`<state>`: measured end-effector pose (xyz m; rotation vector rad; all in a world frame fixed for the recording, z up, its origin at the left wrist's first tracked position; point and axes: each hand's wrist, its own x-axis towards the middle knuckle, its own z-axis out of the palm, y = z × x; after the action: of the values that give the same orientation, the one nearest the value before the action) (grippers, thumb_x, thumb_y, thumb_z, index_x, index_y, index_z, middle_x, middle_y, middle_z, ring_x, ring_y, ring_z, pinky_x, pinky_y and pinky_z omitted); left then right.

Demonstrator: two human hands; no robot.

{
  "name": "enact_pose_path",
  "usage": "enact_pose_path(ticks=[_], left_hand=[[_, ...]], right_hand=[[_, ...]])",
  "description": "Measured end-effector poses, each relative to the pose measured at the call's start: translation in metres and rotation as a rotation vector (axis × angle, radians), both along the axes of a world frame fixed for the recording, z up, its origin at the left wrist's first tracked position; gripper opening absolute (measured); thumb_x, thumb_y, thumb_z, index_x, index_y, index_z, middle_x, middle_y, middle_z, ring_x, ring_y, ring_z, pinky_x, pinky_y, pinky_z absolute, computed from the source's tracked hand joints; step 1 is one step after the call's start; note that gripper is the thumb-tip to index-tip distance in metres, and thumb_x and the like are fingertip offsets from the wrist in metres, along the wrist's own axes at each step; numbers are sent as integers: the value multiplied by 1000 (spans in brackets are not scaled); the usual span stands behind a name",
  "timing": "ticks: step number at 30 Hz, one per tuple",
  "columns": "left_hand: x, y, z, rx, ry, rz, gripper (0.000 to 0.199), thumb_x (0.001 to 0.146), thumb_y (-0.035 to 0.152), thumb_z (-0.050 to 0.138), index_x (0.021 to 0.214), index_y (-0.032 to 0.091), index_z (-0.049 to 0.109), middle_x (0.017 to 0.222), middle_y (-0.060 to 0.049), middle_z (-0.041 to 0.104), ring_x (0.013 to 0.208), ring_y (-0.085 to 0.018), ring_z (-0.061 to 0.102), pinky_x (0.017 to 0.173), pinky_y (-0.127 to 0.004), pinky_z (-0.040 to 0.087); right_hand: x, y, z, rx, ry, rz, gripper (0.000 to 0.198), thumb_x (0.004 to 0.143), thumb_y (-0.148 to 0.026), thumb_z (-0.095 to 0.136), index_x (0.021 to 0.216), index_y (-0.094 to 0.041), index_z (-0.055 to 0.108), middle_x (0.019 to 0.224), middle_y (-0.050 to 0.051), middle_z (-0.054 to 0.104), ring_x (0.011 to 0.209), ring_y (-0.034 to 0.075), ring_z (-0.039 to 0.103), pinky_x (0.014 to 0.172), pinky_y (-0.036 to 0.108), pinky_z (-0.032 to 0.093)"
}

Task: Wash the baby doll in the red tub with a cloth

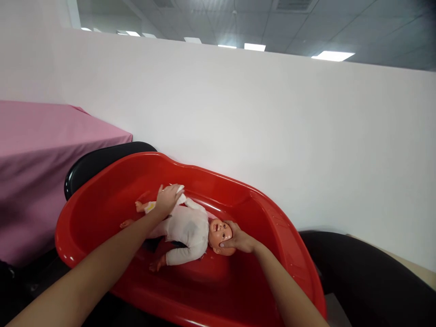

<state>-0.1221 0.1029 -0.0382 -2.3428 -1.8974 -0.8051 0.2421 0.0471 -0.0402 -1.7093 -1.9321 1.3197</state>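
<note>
With the doll [187,225] face-up in the red tub [102,200], the step looks like wiping — the right hand [241,238] clasps its head [220,229], the left hand [166,200] covers a white cloth [181,196], grip unclear — and next seems to call for steady head support.

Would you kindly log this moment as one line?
left hand: holds white cloth | right hand: cups head of white-bodied baby doll | doll: lies face-up in glossy red plastic tub
</note>
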Motion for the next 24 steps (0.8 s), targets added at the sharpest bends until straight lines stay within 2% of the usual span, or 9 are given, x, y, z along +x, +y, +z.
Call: enact_pose_path(ticks=[2,4,6,8,11,14,18,24], left_hand=[[21,-13,15,121,29,-233,52,114,47,28,149,28,60,156,-9,62,143,-27,54,132,-58,19],[38,-26,17,147,81,-457,57,110,59,38,154,27,56,165,-10,52,149,-29,48,134,-58,16],[49,-37,7,47,119,-624,73,102,68,52,162,27,46,172,-11,40,156,-33,39,133,-56,22],[53,-43,-13,-98,128,-706,81,98,68,59,166,30,38,175,-9,35,161,-33,32,132,-52,26],[49,-43,-46,-184,110,-687,76,100,62,59,167,36,34,174,-4,37,161,-32,32,132,-49,26],[43,-36,-66,-179,86,-615,75,99,64,57,167,43,33,173,0,41,161,-32,32,133,-50,23],[37,-26,-72,-225,52,-515,74,99,65,53,167,47,29,173,3,39,161,-31,32,133,-54,19],[18,-10,-78,-247,39,-364,67,102,60,51,164,41,39,172,-3,42,160,-32,35,133,-55,22]], right_hand=[[-1,0,1,15,-36,-10,107,57,-43,96,149,-23,45,150,15,53,137,35,55,119,49,46],[-2,-1,2,20,-63,-9,109,57,-45,97,151,-24,44,153,15,50,137,34,55,119,48,46],[-1,-1,1,17,-76,-4,111,58,-48,96,152,-24,43,154,15,48,138,34,54,119,48,46],[0,0,0,17,-76,-4,112,57,-50,96,152,-23,43,154,15,47,138,34,54,119,47,45],[1,0,-3,32,-59,-6,115,56,-49,96,154,-22,41,155,16,45,140,34,52,121,46,43],[2,0,-4,37,-53,1,116,57,-49,96,156,-23,40,157,16,43,142,34,51,122,46,41],[2,1,-5,45,-50,1,118,57,-51,97,156,-22,40,156,17,44,144,35,49,124,48,40],[0,-2,-1,37,-47,-11,112,56,-48,97,152,-22,44,155,17,45,141,35,51,121,48,43]])
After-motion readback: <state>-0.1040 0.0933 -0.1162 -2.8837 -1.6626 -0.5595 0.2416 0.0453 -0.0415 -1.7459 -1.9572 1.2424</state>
